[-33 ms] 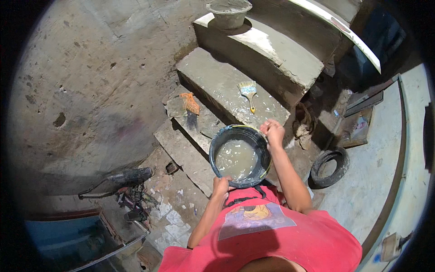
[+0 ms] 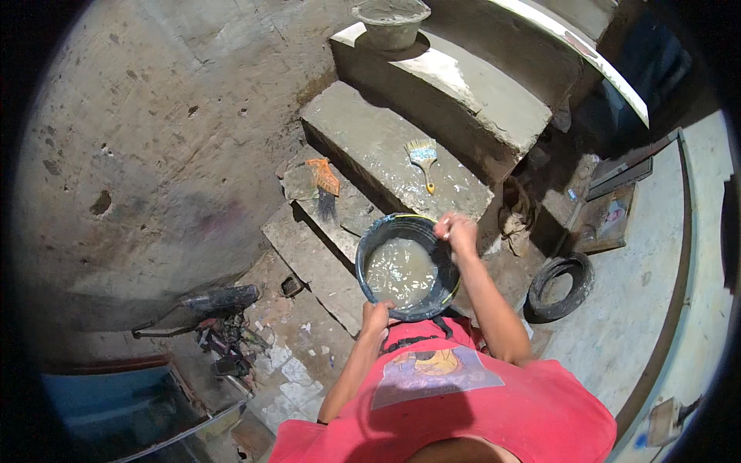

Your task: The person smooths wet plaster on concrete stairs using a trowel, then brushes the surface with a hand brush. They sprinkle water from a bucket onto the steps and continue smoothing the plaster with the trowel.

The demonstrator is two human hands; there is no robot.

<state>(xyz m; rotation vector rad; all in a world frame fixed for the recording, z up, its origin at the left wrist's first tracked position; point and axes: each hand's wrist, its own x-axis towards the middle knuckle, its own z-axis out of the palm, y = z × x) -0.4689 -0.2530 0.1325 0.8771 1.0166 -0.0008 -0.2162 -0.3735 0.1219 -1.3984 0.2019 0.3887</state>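
A black bucket [image 2: 445, 289] holding cloudy greyish liquid [image 2: 401, 272] is against my front at waist height. My left hand [image 2: 377, 316] grips its near left rim, thumb on top and fingers hidden beneath. At the far right rim is my right hand [image 2: 459, 233], its fingers curled closed; what lies in them, if anything, is hidden. A thin yellow line, perhaps the bucket's handle, runs along the rim beside that hand. Beyond the bucket, a flat paintbrush [image 2: 423, 162] with pale bristles lies on a wet concrete step [image 2: 363, 127].
On a lower step lies an orange-topped brush [image 2: 326, 181] with dark bristles. A cement-coated basin [image 2: 391, 23] stands higher up the stairs. To my right, a black rubber ring [image 2: 559, 285] lies on the floor. A rough wall [image 2: 170, 154] borders the left, above scattered debris [image 2: 285, 378].
My right hand has shifted slightly left and nearer, over the bucket's rim, with its fingers curled further in. The liquid's surface ripples differently. My left hand keeps its hold.
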